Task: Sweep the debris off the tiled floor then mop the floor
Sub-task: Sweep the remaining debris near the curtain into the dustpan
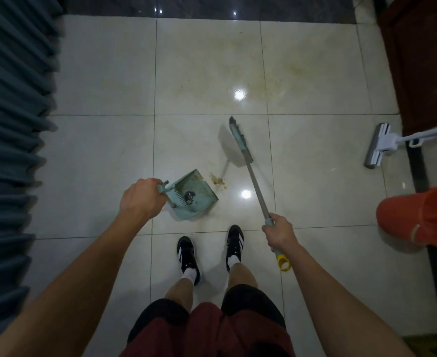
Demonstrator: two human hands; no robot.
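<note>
Nearest, our right hand point(280, 234) grips the broom point(240, 140) low on its handle, its head lifted over the tiled floor point(104, 81). Our left hand point(141, 198) holds the dustpan point(194, 194), set on the floor with a dark scrap inside. Brown debris point(218, 181) lies just beyond its lip. Farther right, the mop point(377, 145) lies flat; a yellowish stain spreads beyond.

No readable text, labels, brand names, numbers or signs appear anywhere in the view.
</note>
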